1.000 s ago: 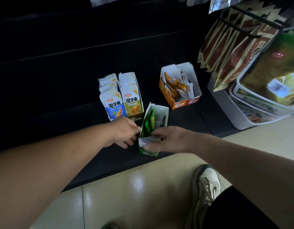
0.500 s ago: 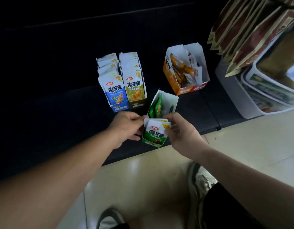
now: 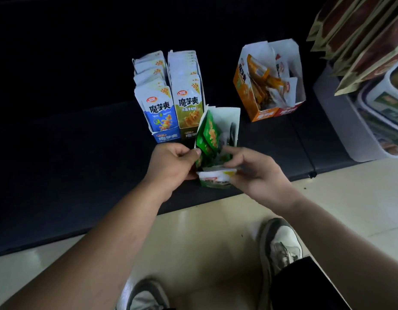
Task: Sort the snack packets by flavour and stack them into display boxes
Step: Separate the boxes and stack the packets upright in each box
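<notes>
**STATUS: GREEN FLAVOUR BEING LOADED, ORANGE BOX NOT YET TIDIED**

**Hands.** Both hands meet at the near end of the green box (image 3: 229,121), which stands on the dark shelf (image 3: 81,153).
- The right hand (image 3: 254,173) has its fingers curled over a bundle of green packets (image 3: 216,178). It holds the bundle flat at the mouth of the box, and its forefinger reaches in among the contents.
- The left hand (image 3: 173,164) is curled against the left end of the same bundle. Its thumb presses on the loose green packets (image 3: 210,135) leaning inside the box.
- Neither hand is spread.

**Done, as far as can be seen.**
- Just beyond the left hand, the blue box (image 3: 167,137) holds a row of blue packets (image 3: 156,110) standing upright, front to back.
- The olive box (image 3: 189,134) touches its right side and holds an equally neat row of olive packets (image 3: 189,106).
- Both boxes look full and appear complete.

**In progress.** The green box is only partly filled. Its white inner wall shows, and the packets inside lean at an angle, not stacked. The bundle is not yet seated.

**Left to do (judgement).**
1. Stand the leaning green packets upright.
2. Slide the bundle in with them.
3. Attend to the orange box (image 3: 244,92), well beyond the right hand. Its orange packets (image 3: 261,82) lie jumbled with white-backed ones, so that flavour probably needs sorting and restacking.

Roughly half the boxes appear finished.

**Surroundings.** Hanging brown bags (image 3: 361,41) and white tubs (image 3: 385,104) are far to the right of the right hand.
</notes>
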`<state>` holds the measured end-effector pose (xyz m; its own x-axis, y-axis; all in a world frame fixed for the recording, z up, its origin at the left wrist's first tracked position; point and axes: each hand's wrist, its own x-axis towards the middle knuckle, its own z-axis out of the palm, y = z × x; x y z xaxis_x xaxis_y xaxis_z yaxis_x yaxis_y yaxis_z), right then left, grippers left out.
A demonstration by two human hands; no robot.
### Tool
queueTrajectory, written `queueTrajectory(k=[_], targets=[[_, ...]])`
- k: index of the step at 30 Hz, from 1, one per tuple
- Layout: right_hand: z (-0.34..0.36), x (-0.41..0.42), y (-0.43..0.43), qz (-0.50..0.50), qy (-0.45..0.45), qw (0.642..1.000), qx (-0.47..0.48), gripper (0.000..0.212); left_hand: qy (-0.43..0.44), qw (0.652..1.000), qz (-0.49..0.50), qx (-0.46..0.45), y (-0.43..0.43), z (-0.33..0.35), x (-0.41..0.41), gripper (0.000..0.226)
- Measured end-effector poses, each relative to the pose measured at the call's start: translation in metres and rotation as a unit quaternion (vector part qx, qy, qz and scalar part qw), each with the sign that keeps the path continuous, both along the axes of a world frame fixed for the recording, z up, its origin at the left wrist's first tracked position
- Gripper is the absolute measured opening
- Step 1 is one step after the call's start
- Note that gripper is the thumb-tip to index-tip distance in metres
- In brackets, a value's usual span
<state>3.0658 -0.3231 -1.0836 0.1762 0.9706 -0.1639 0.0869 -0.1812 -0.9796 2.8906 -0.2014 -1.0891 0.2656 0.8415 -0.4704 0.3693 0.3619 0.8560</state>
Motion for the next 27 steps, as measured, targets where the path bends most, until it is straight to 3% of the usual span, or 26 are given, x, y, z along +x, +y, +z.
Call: queueTrajectory(k=[3,6,9,16,21,24,27], targets=[[-0.002,-0.004,0.019,0.002,-0.013,1.0,0.004,0.033,0.012,1.0,-0.004,0.014,0.01,0.008,0.002,0.027],[-0.007,-0.002,0.019,0.0,0.006,1.0,0.015,0.027,0.051,0.997,-0.04,-0.031,0.022,0.021,0.003,0.034],[-0.009,0.003,0.006,-0.008,0.02,1.0,-0.001,0.027,0.106,0.99,-0.082,-0.043,0.027,0.029,0.009,0.025],[0.002,0.0,-0.001,0.0,0.072,0.996,-0.045,0.031,0.213,0.955,-0.156,0.135,0.029,0.058,0.013,0.017],[0.01,0.003,0.001,-0.029,0.09,0.993,-0.07,0.035,0.156,0.932,-0.131,0.299,0.032,0.094,0.007,0.015],[0.019,0.003,0.006,-0.06,0.053,0.996,-0.048,0.039,0.054,0.932,-0.063,0.353,0.034,0.114,0.007,0.018],[0.026,0.002,0.007,-0.072,0.045,0.996,-0.031,0.027,-0.008,0.92,0.005,0.392,0.037,0.132,0.006,0.019]])
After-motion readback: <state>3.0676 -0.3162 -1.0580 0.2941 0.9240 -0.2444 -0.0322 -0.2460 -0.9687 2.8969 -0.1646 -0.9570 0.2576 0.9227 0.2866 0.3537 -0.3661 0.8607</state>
